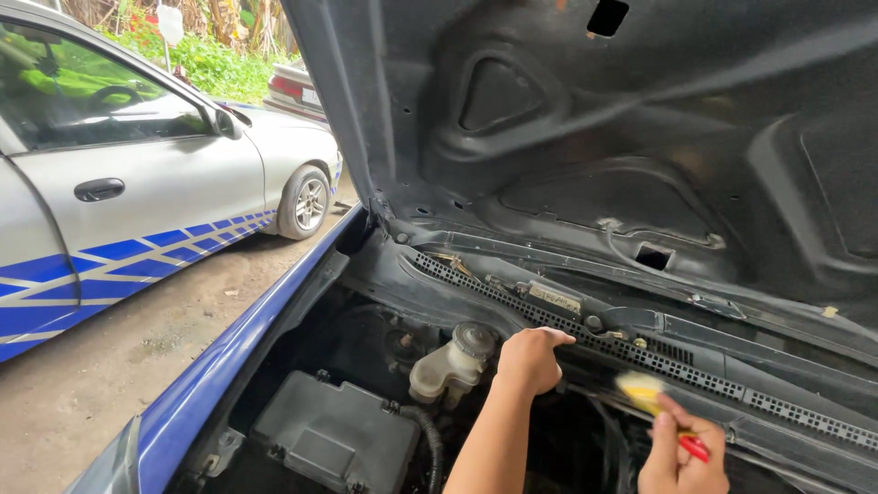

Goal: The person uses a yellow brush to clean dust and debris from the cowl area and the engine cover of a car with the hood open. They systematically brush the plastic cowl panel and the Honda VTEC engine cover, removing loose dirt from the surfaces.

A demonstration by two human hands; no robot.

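I look into the engine bay of a blue car under its raised dark hood (pixel 640 119). My left hand (pixel 529 359) rests knuckles-up on the black slotted cowl grille (pixel 695 370) below the windshield edge, holding nothing. My right hand (pixel 681 453) grips a small brush with a red handle (pixel 695 446) and yellowish bristles (pixel 638 388). The bristles are blurred and sit against the grille, just right of my left hand.
A whitish fluid reservoir with a grey cap (pixel 453 361) stands left of my left hand. A black plastic box (pixel 338 434) lies lower left. The blue fender (pixel 229 366) edges the bay. A silver car with blue stripes (pixel 137 192) is parked on the dirt ground at left.
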